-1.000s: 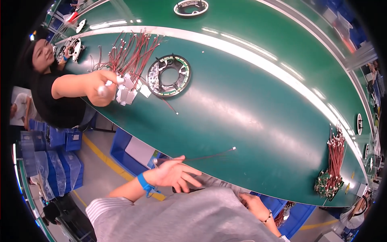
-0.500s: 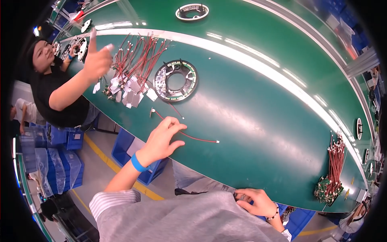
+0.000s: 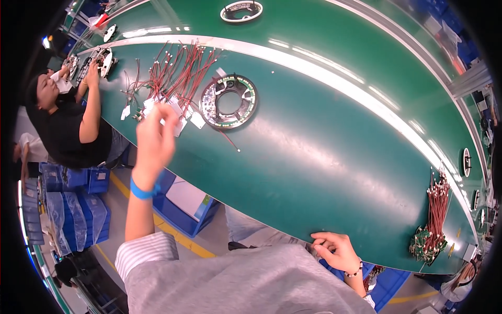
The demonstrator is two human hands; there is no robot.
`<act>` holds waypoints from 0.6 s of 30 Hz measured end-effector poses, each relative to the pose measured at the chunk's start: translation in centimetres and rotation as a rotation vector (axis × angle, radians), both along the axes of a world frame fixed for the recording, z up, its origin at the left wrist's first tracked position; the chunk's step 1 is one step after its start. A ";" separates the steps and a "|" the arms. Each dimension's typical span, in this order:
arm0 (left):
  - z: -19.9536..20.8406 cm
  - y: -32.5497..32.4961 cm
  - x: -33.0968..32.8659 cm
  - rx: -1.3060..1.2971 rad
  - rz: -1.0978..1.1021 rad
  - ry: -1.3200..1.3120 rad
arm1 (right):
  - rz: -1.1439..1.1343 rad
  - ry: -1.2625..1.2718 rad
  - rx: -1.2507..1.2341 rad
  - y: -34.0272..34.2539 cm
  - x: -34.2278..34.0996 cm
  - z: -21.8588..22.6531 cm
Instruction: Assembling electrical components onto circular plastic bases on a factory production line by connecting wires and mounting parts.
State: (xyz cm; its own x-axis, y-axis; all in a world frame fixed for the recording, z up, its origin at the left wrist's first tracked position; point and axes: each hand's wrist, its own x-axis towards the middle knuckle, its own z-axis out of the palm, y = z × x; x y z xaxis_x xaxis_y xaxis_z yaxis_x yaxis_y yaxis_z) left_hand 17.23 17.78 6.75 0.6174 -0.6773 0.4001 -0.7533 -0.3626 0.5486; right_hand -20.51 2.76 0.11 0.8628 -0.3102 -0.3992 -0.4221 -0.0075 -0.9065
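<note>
My left hand (image 3: 156, 138), wearing a blue wristband, is over the near edge of a heap of white tag-like pieces (image 3: 196, 120) with dark red wires (image 3: 180, 70). Motion smears its fingers, so whether they hold anything is unclear. Right of the heap lies a black ring-shaped housing (image 3: 246, 111) with circuit boards around its rim. A single red wire (image 3: 228, 140) with a white end lies just below that ring. At the table's near edge my right hand (image 3: 337, 251) is closed, fingers curled; anything inside them is hidden.
A bundle of red wires (image 3: 437, 206) with green circuit boards lies at the table's right end. At the far left a person (image 3: 78, 115) handles white-rimmed parts. Beyond the pale strip sits another ring housing (image 3: 241, 11). Below the table stands a blue bin (image 3: 191, 225).
My left hand has moved left and away to the heap. The red wire that lay under it has left its spot. The other person's raised hand has gone back to the white-rimmed parts.
</note>
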 end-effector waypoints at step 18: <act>-6.2 -6.4 -4.1 0.250 -0.178 -0.427 | -0.120 0.003 0.121 0.4 -0.3 -0.7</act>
State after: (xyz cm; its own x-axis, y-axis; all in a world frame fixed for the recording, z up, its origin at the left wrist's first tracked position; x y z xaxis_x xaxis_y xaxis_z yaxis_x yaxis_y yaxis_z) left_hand 13.09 11.42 0.52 0.3014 -0.8640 0.4032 -0.9528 -0.2892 0.0927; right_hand -20.86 3.18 -0.57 0.8213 -0.3602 -0.4423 -0.4160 0.1522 -0.8965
